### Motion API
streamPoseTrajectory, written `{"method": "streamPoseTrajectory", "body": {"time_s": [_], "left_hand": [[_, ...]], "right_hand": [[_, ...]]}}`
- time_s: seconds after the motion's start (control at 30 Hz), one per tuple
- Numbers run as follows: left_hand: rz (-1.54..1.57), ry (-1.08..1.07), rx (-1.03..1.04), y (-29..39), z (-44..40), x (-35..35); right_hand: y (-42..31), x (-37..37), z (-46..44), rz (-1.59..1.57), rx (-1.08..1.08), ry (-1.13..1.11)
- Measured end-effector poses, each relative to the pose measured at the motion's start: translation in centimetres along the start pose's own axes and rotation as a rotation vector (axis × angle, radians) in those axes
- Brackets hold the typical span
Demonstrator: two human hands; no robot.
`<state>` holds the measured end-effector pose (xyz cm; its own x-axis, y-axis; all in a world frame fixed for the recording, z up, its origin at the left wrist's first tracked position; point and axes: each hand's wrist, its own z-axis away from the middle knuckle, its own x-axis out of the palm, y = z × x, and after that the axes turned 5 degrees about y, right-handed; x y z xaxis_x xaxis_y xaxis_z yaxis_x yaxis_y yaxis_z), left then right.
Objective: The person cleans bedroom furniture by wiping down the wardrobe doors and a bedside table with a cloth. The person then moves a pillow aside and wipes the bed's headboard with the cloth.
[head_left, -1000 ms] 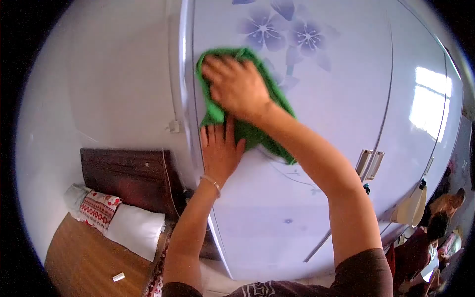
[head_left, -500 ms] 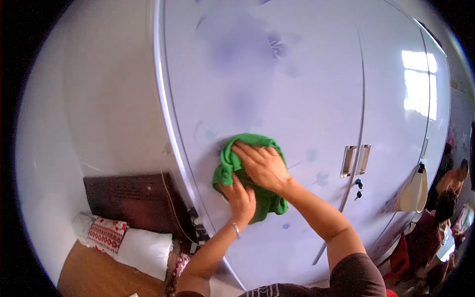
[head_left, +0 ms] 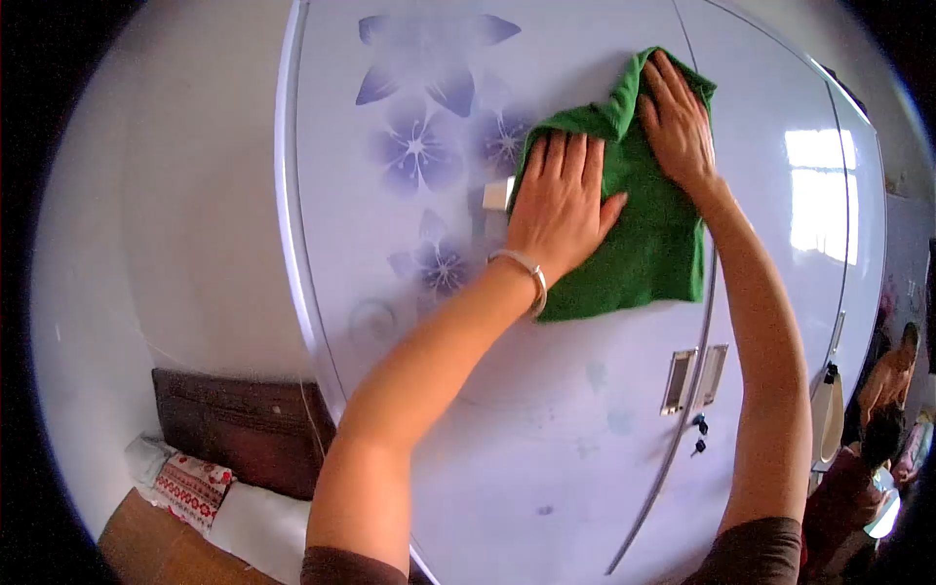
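A green cloth point(head_left: 643, 253) lies spread against the glossy pale lilac wardrobe door point(head_left: 487, 390). Pressed flat on its left part is my left hand point(head_left: 561, 205), fingers stretched up and thumb apart, a silver bangle on the wrist. Higher and to the right, my right hand point(head_left: 681, 127) lies flat on the cloth's upper corner with its fingers extended. A small whitish piece point(head_left: 497, 194), perhaps a label, sticks out at the cloth's left edge. Purple flower prints point(head_left: 416, 146) show on the door left of the cloth.
Metal recessed handles point(head_left: 680, 381) and keys in a lock point(head_left: 699, 434) are below the cloth. A pale bag-like item point(head_left: 827, 414) hangs at right, near people point(head_left: 882, 390). At lower left are a dark headboard point(head_left: 239, 424) and pillows point(head_left: 258, 531).
Both hands have moved up and right across the door with the green cloth. Bunched before, the cloth is now spread wider, and the hands are farther apart.
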<state>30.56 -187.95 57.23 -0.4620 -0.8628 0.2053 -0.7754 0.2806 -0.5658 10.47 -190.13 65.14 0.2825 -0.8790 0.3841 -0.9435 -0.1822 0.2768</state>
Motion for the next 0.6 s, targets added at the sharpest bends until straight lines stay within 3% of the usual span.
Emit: {"method": "streamPoseTrajectory", "body": {"time_s": [0.17, 0.27, 0.37, 0.43, 0.47, 0.5, 0.57, 0.6], "left_hand": [[-0.087, 0.082, 0.046, -4.5, -4.8, 2.4], [-0.048, 0.187, 0.060, -7.5, -6.7, 2.6], [-0.048, 0.132, 0.030, -10.1, -8.0, 2.0], [-0.054, 0.133, 0.001, -12.5, -8.2, 1.5], [-0.090, 0.170, -0.016, -13.7, -8.1, 1.2], [-0.127, 0.206, -0.034, -15.0, -8.0, 0.8], [-0.173, 0.203, -0.054, -18.1, -7.1, -0.7], [-0.202, 0.196, -0.083, -19.7, -6.4, -1.7]], "right_hand": [[3.6, 4.9, -6.9, 0.186, 0.094, 0.114], [4.7, 7.4, -10.5, 0.273, 0.144, 0.018], [5.4, 10.2, -13.5, 0.345, 0.159, -0.024], [4.1, 11.1, -16.0, 0.424, 0.069, -0.136], [3.0, 11.7, -16.7, 0.561, -0.073, -0.079], [1.7, 12.5, -18.1, 0.546, -0.081, -0.070], [-0.7, 14.7, -20.7, 0.614, -0.380, -0.045], [-3.6, 15.9, -21.3, 0.631, -0.321, -0.014]]}}
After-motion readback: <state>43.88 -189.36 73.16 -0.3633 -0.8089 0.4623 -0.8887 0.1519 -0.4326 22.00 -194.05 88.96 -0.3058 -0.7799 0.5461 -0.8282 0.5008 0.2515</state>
